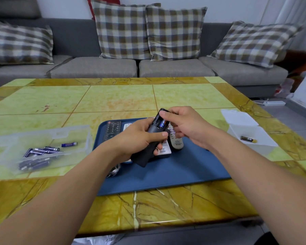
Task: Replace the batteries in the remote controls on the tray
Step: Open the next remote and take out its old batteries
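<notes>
Above the blue tray (175, 170), my left hand (140, 138) grips a black remote (153, 129) with its back up and its battery bay uncovered. A blue battery (162, 124) sits in the bay. My right hand (182, 124) pinches that battery, thumb on the remote's top end. Under the remote my left hand also holds a black cover (143, 156). On the tray lie a black keypad remote (112, 129), a white remote (163, 151) and a grey remote (177, 143).
A clear box (42, 138) at the left holds several blue batteries (41, 151). A clear lid (249, 131) at the right carries one black-and-gold battery (248, 139). The tiled table's front edge (148, 225) is near me; a grey sofa with checked cushions stands behind.
</notes>
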Motion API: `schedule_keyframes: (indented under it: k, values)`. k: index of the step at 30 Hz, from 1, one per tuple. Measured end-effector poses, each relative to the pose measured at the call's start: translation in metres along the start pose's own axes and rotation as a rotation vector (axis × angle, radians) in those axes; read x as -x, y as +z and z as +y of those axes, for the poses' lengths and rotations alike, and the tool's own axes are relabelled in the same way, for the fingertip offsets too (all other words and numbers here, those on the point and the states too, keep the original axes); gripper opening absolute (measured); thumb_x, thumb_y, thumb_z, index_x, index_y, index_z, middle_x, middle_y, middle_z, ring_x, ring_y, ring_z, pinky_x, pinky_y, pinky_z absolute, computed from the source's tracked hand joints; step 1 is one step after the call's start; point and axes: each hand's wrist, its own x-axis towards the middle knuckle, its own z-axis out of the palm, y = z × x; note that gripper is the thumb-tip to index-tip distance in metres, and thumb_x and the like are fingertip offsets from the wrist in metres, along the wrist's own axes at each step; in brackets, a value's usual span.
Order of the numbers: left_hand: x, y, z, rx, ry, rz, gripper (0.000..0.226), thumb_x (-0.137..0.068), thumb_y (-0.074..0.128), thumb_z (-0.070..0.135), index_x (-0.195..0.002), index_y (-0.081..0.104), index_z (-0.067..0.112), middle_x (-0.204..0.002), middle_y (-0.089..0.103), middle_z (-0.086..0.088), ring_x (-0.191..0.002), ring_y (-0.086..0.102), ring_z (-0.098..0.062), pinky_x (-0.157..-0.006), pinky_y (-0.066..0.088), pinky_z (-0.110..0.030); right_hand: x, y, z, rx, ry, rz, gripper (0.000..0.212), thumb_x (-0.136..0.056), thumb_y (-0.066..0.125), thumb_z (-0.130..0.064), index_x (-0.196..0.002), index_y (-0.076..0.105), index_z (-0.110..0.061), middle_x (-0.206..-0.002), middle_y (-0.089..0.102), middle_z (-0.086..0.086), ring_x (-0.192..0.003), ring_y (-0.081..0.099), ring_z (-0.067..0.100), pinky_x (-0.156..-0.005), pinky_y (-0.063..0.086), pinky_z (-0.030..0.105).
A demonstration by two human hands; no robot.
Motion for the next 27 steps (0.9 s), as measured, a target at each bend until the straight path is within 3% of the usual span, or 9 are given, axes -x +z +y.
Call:
schedule_keyframes:
  k: [4,6,9,12,15,18,20,22,27]
  values:
    - [0.001,-0.026,0.012,0.569,-0.001,0.054,0.057,-0.080,0.068,0.037,-0.121,0.061,-0.002,-0.117,0.071,-0.021,-0.096,0.073,-0.034,-0.081,0.062,-0.033,-0.003,-0.010,0.005,-0.205,0.122,0.099,0.025,-0.093,0.067,-0.034,-0.080,0.056,-0.016,-0.058,0.021,-0.005,-0.050,0.016,0.011,-0.042,0.014,0.023]
    - [-0.001,-0.036,0.012,0.748,0.065,0.108,0.062,-0.081,0.069,0.037,-0.127,0.058,-0.003,-0.119,0.069,-0.019,-0.100,0.069,-0.032,-0.088,0.059,-0.031,0.000,-0.008,0.007,-0.231,0.186,0.024,0.027,-0.092,0.068,-0.038,-0.078,0.058,-0.017,-0.058,0.018,-0.006,-0.048,0.014,0.009,-0.042,0.012,0.022]
    - [-0.009,-0.022,0.005,0.483,0.135,0.201,0.028,-0.098,0.056,0.026,-0.123,0.060,0.014,-0.104,0.072,-0.001,-0.086,0.063,-0.015,-0.069,0.055,-0.022,0.009,0.012,0.006,-0.226,0.235,-0.146,0.032,-0.093,0.064,-0.044,-0.076,0.062,-0.017,-0.055,0.020,-0.007,-0.044,0.013,0.006,-0.039,0.011,0.020]
    - [-0.016,0.000,0.002,0.495,0.154,0.228,0.029,-0.108,0.039,0.029,-0.131,0.056,0.024,-0.105,0.074,-0.007,-0.105,0.066,-0.026,-0.091,0.056,-0.040,0.015,0.032,-0.001,-0.193,0.228,-0.173,0.032,-0.097,0.057,-0.047,-0.084,0.056,-0.018,-0.051,0.024,-0.009,-0.042,0.015,0.006,-0.036,0.013,0.018]
    - [-0.017,0.004,0.007,0.692,0.143,0.282,0.032,-0.108,0.037,0.032,-0.131,0.057,0.022,-0.083,0.064,-0.007,-0.093,0.065,-0.024,-0.087,0.056,-0.046,0.014,0.036,-0.008,0.063,0.060,0.065,0.043,-0.088,0.070,-0.047,-0.070,0.057,-0.010,-0.048,0.045,-0.008,-0.044,0.038,0.008,-0.041,0.031,0.017]
    - [-0.018,0.000,0.010,0.751,0.074,0.255,0.041,-0.107,0.034,0.046,-0.130,0.056,0.020,-0.087,0.059,-0.008,-0.092,0.065,-0.028,-0.081,0.059,-0.048,0.015,0.028,-0.010,0.253,-0.318,0.425,0.035,-0.075,0.084,-0.036,-0.074,0.062,-0.010,-0.059,0.058,-0.004,-0.054,0.050,0.005,-0.053,0.038,0.015]
    - [-0.017,0.001,0.010,0.689,0.030,0.250,0.043,-0.107,0.033,0.048,-0.129,0.054,0.018,-0.081,0.059,-0.005,-0.075,0.064,-0.023,-0.073,0.056,-0.040,0.020,0.028,-0.013,0.313,-0.525,0.368,0.024,-0.074,0.083,-0.020,-0.081,0.061,-0.013,-0.071,0.065,-0.005,-0.070,0.059,-0.002,-0.065,0.041,0.010]
    - [-0.017,0.006,0.009,0.656,-0.005,0.277,0.043,-0.108,0.029,0.048,-0.120,0.059,0.020,-0.073,0.056,-0.001,-0.061,0.055,-0.014,-0.069,0.048,-0.034,0.023,0.030,-0.012,0.392,-0.588,0.270,0.022,-0.076,0.080,-0.014,-0.087,0.061,-0.015,-0.084,0.068,-0.009,-0.085,0.063,-0.002,-0.073,0.044,0.011]
    - [-0.018,0.015,0.009,0.685,-0.069,0.336,0.048,-0.107,0.028,0.051,-0.108,0.059,0.014,-0.075,0.053,-0.004,-0.066,0.055,-0.016,-0.076,0.049,-0.036,0.022,0.032,-0.009,0.414,-0.587,0.228,0.020,-0.079,0.077,-0.012,-0.089,0.060,-0.017,-0.089,0.065,-0.012,-0.085,0.064,0.010,-0.074,0.050,0.024]
